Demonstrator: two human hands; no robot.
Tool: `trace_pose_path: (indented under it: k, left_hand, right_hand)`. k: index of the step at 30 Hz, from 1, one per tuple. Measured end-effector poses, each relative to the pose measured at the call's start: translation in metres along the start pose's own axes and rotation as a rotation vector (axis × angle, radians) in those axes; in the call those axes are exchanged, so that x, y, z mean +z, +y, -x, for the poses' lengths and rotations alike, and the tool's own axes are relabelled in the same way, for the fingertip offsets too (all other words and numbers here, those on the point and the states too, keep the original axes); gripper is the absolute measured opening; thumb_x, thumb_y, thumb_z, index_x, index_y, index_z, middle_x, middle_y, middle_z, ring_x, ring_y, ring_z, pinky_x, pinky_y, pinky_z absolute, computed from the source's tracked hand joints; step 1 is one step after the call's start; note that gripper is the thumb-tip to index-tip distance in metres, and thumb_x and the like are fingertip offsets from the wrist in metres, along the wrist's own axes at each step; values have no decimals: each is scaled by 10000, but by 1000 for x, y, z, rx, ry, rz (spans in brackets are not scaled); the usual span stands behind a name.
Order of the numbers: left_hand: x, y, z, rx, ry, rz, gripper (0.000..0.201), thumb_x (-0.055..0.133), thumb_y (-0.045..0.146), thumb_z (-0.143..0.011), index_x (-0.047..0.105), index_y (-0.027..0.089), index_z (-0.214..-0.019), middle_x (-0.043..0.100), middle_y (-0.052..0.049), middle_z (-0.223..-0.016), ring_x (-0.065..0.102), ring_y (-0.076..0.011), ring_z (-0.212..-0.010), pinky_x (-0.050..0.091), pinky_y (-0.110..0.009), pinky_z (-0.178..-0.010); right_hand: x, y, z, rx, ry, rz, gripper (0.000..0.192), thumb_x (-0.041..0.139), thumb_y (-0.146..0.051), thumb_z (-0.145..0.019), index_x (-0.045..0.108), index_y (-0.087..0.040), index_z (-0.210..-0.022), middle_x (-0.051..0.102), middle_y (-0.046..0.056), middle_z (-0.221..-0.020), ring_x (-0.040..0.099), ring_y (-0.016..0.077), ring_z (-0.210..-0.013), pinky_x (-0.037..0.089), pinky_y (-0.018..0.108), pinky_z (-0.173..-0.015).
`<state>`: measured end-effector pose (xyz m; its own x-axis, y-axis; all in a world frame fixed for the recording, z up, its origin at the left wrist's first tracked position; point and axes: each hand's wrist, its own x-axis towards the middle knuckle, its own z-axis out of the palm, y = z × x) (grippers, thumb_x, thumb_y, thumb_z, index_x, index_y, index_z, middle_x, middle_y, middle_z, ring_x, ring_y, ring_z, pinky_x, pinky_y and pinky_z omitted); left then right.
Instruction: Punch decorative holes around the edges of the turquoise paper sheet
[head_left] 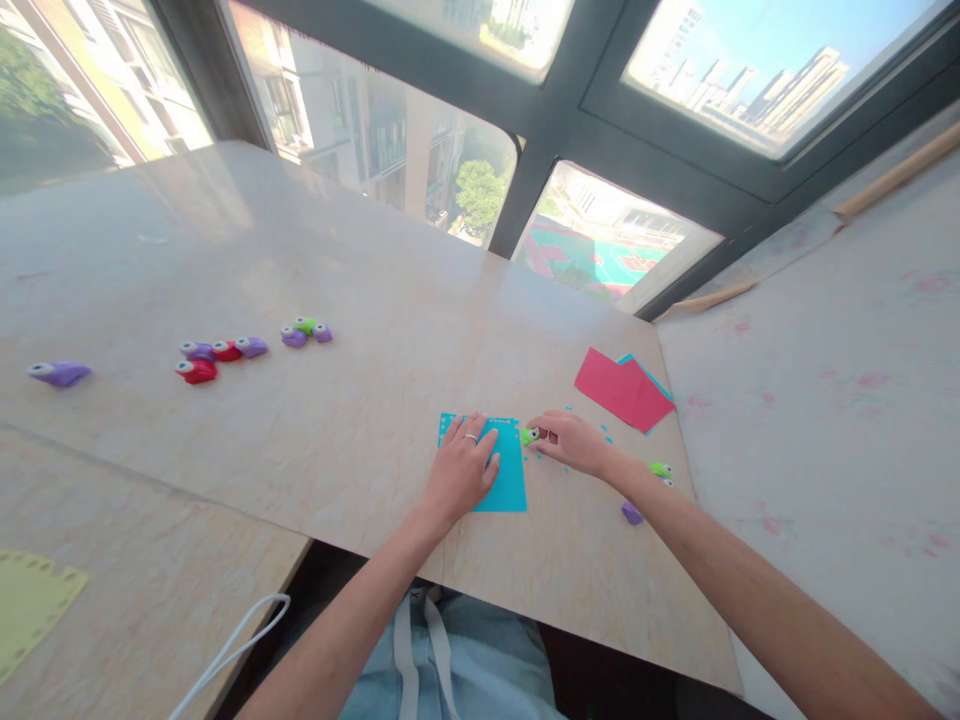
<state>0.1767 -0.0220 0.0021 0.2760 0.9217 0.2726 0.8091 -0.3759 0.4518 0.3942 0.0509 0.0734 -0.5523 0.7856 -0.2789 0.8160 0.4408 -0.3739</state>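
Sunlit gray-frmd windows (551,115), marbled tbl (405,330), flowery wall (817,440) at R.

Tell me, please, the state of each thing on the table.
Blue sheet: flat under left grip, top edge punched
Green punch: held in right grip
Red paper: atop other blue paper
Yellow sheet: punched along visible edges
Blue bits: scattered
Punches at left: unheld
Punches at right: partly hidden
White cord: looped

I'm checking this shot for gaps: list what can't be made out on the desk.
All in the head view:
Blue sheet: lower left part hidden by the left hand and wrist.
Green punch: partly covered by the right hand; whether it is pressed can't be told.
Purple punch: partly hidden by the right forearm.
Yellow sheet: cut off by the left edge.
Blue bits: too small to show their shapes.
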Motion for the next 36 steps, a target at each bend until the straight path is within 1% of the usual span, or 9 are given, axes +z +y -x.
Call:
trace_pose_path:
  k: [3, 7, 13, 17, 23, 26, 29, 33, 36]
  left_hand:
    - [-1, 0, 0, -1, 6, 16, 361, 441, 315, -949, 595, 185, -1249, 509, -139, -1425, 432, -265, -1385, 362, -508, -1181]
    - [-1, 0, 0, 2, 6, 10, 362, 444, 318, -948, 592, 185, -1250, 507, -133, -1429, 430, -264, -1385, 367, -506, -1179]
    - [0, -1, 0, -5, -8, 10, 361, 439, 319, -950, 598, 181, -1243, 500, -139, -1436, 422, -264, -1392, 362, -512, -1186]
    - [3, -2, 0, -1, 3, 10, 363, 442, 317, -948, 595, 189, -1251, 497, -133, -1440, 421, -266, -1392, 363, -520, -1181]
    - [2, -2, 0, -1, 1, 8, 359, 442, 325, -949, 610, 186, -1233, 502, -133, -1436, 432, -277, -1383, 376, -524, -1171]
    - [1, -2, -1, 0, -7, -16, 362, 439, 331, -951, 614, 185, -1233, 512, -124, -1430, 437, -282, -1379, 376, -515, -1174]
    - [3, -3, -1, 1, -10, -31, 369, 441, 338, -952, 615, 183, -1238, 513, -126, -1430, 434, -283, -1382, 372, -514, -1177]
    - [4, -4, -1, 1, -1, -30, 367, 451, 338, -949, 620, 181, -1235, 523, -128, -1420, 449, -281, -1371, 380, -516, -1171]
    - [3, -4, -1, 3, 15, -26, 362, 454, 330, -947, 620, 178, -1231, 533, -125, -1410, 456, -278, -1365, 388, -513, -1169]
  right_hand:
    - [-1, 3, 3, 27, 18, 16, 235, 633, -254, -859, 687, -169, -1071, 659, 58, -914, 579, 153, -819, 405, 258, -772]
    - [-3, 7, 9, 72, 15, -3, 219, 632, -245, -842, 691, -164, -1037, 645, 61, -931, 579, 145, -789, 417, 257, -762]
    - [-9, 20, 37, 178, 37, 20, 214, 610, -252, -841, 691, -175, -1023, 633, 50, -967, 585, 121, -732, 422, 257, -749]
    - [-16, 29, 59, 310, 44, 138, 222, 596, -296, -858, 699, -184, -1020, 658, 59, -980, 598, 137, -744, 404, 258, -705]
    - [-27, 46, 77, 408, -65, 334, 160, 581, -264, -840, 703, -176, -895, 662, 74, -961, 597, 167, -788, 331, 253, -614]
    - [-29, 53, 79, 409, -111, 371, 158, 579, -266, -838, 702, -182, -890, 662, 73, -940, 601, 174, -797, 317, 249, -606]
    - [-31, 58, 78, 387, -138, 363, 163, 579, -255, -833, 706, -180, -901, 667, 81, -941, 609, 182, -824, 334, 245, -626]
    - [-33, 61, 76, 402, -134, 344, 172, 604, -237, -804, 717, -179, -920, 677, 92, -977, 621, 198, -866, 369, 247, -662]
    - [-35, 59, 75, 403, -116, 335, 169, 608, -230, -797, 720, -175, -911, 681, 101, -961, 626, 208, -880, 388, 252, -682]
